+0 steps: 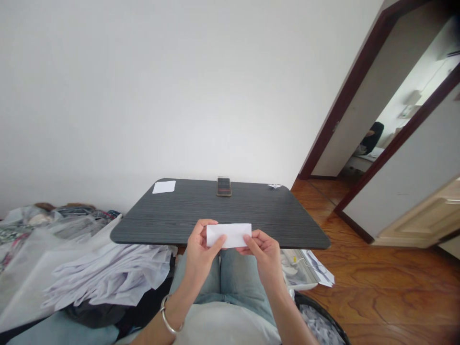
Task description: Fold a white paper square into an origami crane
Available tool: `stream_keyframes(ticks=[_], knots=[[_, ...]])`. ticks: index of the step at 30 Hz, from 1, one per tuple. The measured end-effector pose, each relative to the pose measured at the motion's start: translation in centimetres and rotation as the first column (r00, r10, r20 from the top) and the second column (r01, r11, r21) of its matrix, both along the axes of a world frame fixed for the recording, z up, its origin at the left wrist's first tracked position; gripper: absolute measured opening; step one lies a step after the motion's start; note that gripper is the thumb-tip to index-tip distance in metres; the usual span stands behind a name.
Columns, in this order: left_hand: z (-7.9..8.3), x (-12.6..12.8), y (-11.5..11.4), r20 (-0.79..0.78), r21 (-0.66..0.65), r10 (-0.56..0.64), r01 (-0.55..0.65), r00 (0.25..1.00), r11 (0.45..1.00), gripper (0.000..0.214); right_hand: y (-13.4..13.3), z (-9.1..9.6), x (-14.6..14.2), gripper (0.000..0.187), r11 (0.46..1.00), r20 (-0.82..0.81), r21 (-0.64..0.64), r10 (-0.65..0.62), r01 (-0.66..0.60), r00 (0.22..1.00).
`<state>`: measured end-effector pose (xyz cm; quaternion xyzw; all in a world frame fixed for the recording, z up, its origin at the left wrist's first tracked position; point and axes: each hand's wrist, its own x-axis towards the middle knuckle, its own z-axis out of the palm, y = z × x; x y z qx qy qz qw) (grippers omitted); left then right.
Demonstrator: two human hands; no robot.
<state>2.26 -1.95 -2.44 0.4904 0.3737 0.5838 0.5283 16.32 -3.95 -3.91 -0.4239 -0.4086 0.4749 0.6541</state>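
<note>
Between my two hands is a folded strip of white paper [233, 231], held level just over the near edge of the dark table [187, 206]. My left hand [201, 242] pinches its left end, thumb on the front and fingers behind. At the other end, my right hand [264, 248] grips it the same way, the thumb near the lower right corner. The fingers behind the paper are partly hidden. A silver bangle circles my left wrist.
On the table lie white paper sheets [164, 187] at back left, a phone on a stand [224, 187] at back centre and a small folded white paper piece [275, 186] at back right. Crumpled white cloth [115, 273] lies left, a plastic tray [300, 270] right, a bin of paper scraps [318, 323] lower right.
</note>
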Motion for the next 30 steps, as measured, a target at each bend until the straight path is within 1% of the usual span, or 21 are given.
stream_keyframes(ticks=[8,18,20,23,25,30], knots=[[-0.2,0.0,0.1,-0.024,0.018,0.033,-0.033,0.999,0.999,0.037,0.2,-0.1,-0.1,0.024,1.0,0.012,0.003,-0.016,0.016,1.0],[-0.3,0.1,0.3,-0.017,0.0,0.037,-0.037,0.999,0.999,0.04,0.4,-0.6,0.0,0.026,0.999,0.027,0.006,-0.032,0.032,0.999],[-0.3,0.1,0.3,-0.02,0.006,0.036,-0.036,0.999,0.999,0.042,0.5,-0.7,0.1,0.027,1.0,0.028,-0.005,-0.009,0.009,1.0],[-0.4,0.0,0.3,-0.02,0.013,0.043,-0.043,0.999,0.999,0.044,0.7,-1.0,0.2,0.032,0.996,0.049,-0.045,0.085,-0.083,0.995],[-0.3,0.0,0.3,-0.016,0.014,0.045,-0.045,0.999,0.999,0.045,0.8,-1.2,0.2,0.034,0.991,0.063,-0.063,0.118,-0.114,0.991],[-0.2,-0.2,0.5,0.021,0.015,-0.007,0.007,1.0,1.0,0.053,1.0,-1.4,0.1,0.035,0.997,0.07,-0.049,0.07,-0.067,0.995]])
